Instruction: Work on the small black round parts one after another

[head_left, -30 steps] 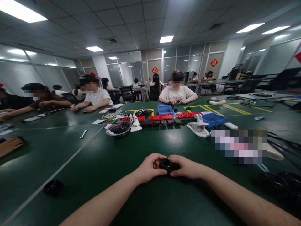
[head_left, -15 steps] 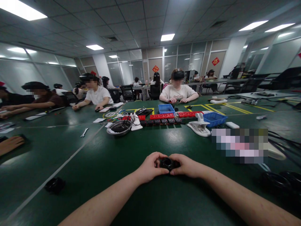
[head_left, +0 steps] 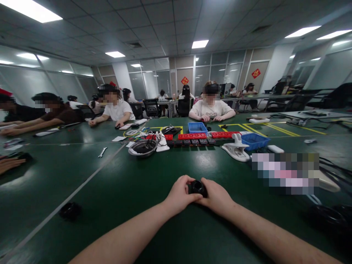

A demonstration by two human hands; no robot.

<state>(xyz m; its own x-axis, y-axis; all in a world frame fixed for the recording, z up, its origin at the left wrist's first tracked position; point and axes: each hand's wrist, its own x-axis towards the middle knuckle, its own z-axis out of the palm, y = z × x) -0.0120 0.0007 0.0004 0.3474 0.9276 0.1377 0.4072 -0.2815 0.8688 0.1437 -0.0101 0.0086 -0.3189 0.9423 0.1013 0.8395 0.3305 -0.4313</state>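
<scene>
A black ring-shaped part point(head_left: 197, 186) with a round hole facing up is held between both hands, low over the green table point(head_left: 154, 234). My left hand point(head_left: 180, 194) curls round its left side, thumb at the front. From the right, my right hand point(head_left: 218, 194) closes on the same part, its fingertips partly hidden. The thumbs come close together in front of it. Another black part point(head_left: 70, 211) of similar look lies on the table at the left. Several large black ring-like pieces point(head_left: 326, 216) sit at the right edge, in shadow.
Ahead stand a metal bowl point(head_left: 143, 148), red socket strips point(head_left: 191, 136), a white clip stand point(head_left: 236, 148) and blue trays point(head_left: 254, 141) point(head_left: 197, 128). A wrench point(head_left: 102, 152) lies left. A co-worker point(head_left: 211, 106) sits opposite; another person's hand point(head_left: 12, 164) rests at far left.
The view has shifted slightly. Both hands still grip the black part; its hole now faces more upward, and my right hand's fingers sit further round its right side.
</scene>
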